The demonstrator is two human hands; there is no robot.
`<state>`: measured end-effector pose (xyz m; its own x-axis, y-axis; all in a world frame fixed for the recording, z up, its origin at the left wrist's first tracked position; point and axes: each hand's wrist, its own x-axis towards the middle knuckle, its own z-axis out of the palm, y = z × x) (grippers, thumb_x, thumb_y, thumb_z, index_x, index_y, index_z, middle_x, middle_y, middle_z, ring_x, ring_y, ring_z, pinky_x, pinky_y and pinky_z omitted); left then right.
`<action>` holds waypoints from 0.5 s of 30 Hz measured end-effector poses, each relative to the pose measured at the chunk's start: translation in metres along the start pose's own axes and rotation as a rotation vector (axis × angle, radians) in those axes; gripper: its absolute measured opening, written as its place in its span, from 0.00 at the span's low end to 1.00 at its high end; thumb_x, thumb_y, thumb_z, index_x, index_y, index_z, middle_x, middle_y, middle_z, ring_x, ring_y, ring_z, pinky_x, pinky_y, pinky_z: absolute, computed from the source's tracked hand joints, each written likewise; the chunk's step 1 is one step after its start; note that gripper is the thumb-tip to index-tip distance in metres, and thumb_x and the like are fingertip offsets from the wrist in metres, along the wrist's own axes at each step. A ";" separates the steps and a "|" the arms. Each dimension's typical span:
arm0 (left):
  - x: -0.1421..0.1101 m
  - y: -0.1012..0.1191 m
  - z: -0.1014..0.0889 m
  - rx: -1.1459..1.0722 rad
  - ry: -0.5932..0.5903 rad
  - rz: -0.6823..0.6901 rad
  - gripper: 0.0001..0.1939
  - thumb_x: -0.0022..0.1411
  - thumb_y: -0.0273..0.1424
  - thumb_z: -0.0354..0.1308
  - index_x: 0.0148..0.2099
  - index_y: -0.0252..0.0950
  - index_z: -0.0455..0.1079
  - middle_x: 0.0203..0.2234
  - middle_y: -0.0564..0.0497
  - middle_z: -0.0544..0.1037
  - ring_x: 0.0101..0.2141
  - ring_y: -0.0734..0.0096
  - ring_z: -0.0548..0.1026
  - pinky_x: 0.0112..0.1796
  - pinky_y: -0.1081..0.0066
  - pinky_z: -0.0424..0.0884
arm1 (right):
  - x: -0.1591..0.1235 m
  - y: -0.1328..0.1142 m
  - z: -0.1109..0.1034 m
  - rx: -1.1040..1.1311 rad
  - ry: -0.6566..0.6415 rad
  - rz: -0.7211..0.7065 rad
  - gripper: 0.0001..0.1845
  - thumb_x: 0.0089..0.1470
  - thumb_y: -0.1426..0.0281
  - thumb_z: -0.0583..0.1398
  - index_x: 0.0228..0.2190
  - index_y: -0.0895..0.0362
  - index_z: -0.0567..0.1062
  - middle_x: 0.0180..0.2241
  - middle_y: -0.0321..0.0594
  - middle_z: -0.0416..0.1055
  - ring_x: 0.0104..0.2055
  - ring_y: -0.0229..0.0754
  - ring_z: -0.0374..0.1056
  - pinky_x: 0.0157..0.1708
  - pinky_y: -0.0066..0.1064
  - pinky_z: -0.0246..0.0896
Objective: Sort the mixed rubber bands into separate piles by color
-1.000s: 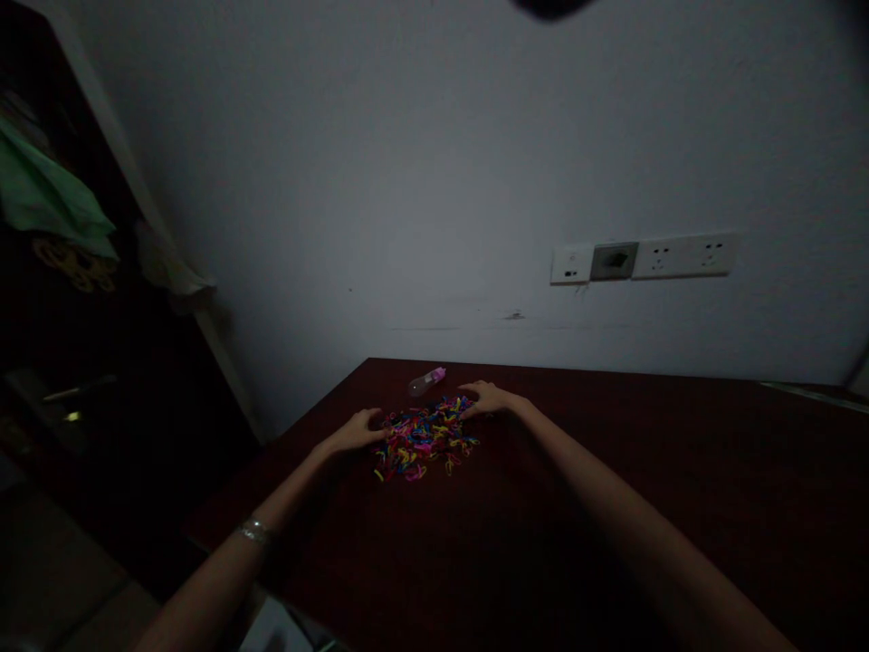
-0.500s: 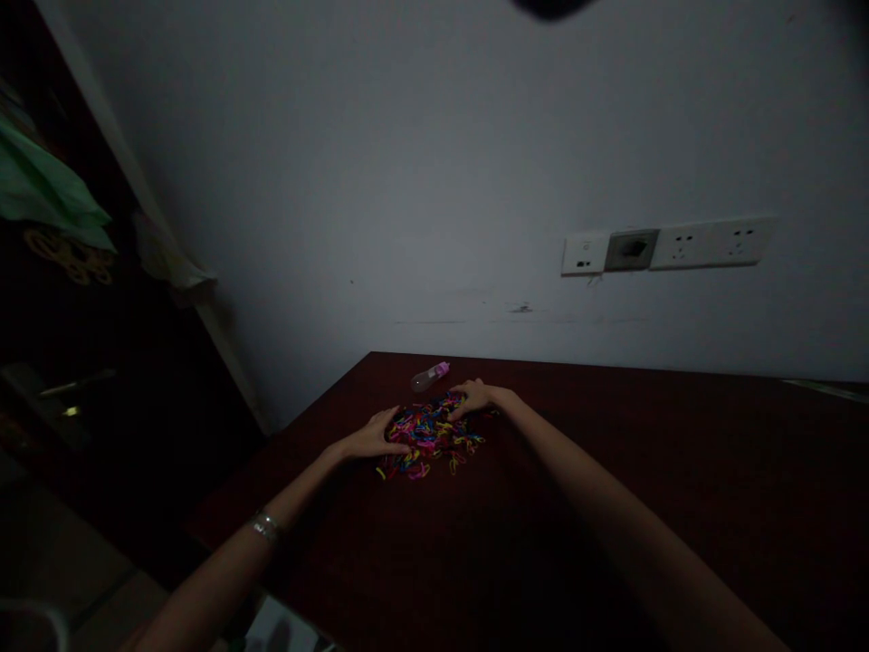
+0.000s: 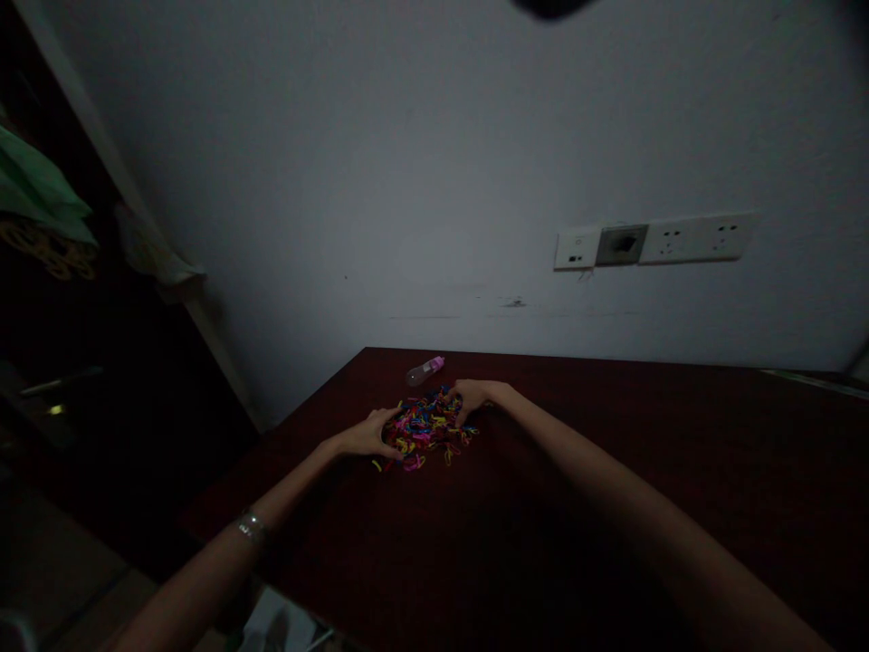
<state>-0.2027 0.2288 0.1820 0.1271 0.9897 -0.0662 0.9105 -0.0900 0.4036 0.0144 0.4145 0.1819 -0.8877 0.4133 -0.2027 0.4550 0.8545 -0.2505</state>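
A loose pile of small coloured bands (image 3: 426, 424), pink, yellow, blue and red, lies on the dark red-brown table (image 3: 434, 543). They look like little elastic hair ties. Against the pile's left side rests my left hand (image 3: 370, 433), thumb and fingers spread around its edge. My right hand (image 3: 472, 397) curves over the right side with its fingers apart, the tips touching the bands. Neither hand has a band lifted. Just behind the pile lies a small clear bottle (image 3: 424, 371) with a pink top.
A pale wall (image 3: 407, 181) rises behind the table, with a row of sockets (image 3: 655, 243) at the right. At the left stands a dark door with a metal handle (image 3: 61, 382) and a hanging green cloth (image 3: 41, 186). A white object (image 3: 275, 620) sits below the table's front edge.
My left hand has moved in against the pile's left side, and my right hand has shifted inward a little. The bands are bunched closer together. The camera view has shifted slightly.
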 end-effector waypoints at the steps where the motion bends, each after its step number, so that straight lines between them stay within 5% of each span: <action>1: 0.001 0.000 0.001 0.018 0.008 -0.003 0.49 0.40 0.45 0.63 0.62 0.32 0.51 0.54 0.39 0.61 0.54 0.53 0.58 0.53 0.62 0.54 | 0.001 0.000 0.000 -0.009 0.000 0.004 0.41 0.26 0.56 0.68 0.46 0.55 0.72 0.43 0.41 0.72 0.44 0.47 0.67 0.41 0.28 0.59; 8: 0.016 -0.004 0.012 -0.030 0.119 0.001 0.29 0.45 0.30 0.58 0.53 0.31 0.65 0.45 0.44 0.71 0.43 0.63 0.70 0.43 0.72 0.65 | 0.000 -0.006 0.001 -0.068 0.041 0.025 0.25 0.34 0.64 0.66 0.39 0.57 0.76 0.36 0.41 0.75 0.36 0.45 0.70 0.32 0.27 0.60; 15: 0.029 0.004 0.023 0.052 0.191 -0.057 0.16 0.46 0.25 0.53 0.38 0.33 0.75 0.28 0.51 0.76 0.30 0.69 0.72 0.32 0.76 0.64 | -0.008 -0.023 0.005 -0.081 0.066 0.031 0.17 0.38 0.73 0.62 0.35 0.58 0.77 0.33 0.41 0.75 0.32 0.41 0.69 0.26 0.23 0.58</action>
<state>-0.1866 0.2544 0.1604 0.0022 0.9961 0.0882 0.9338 -0.0336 0.3561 0.0112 0.3902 0.1849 -0.8771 0.4576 -0.1456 0.4777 0.8625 -0.1668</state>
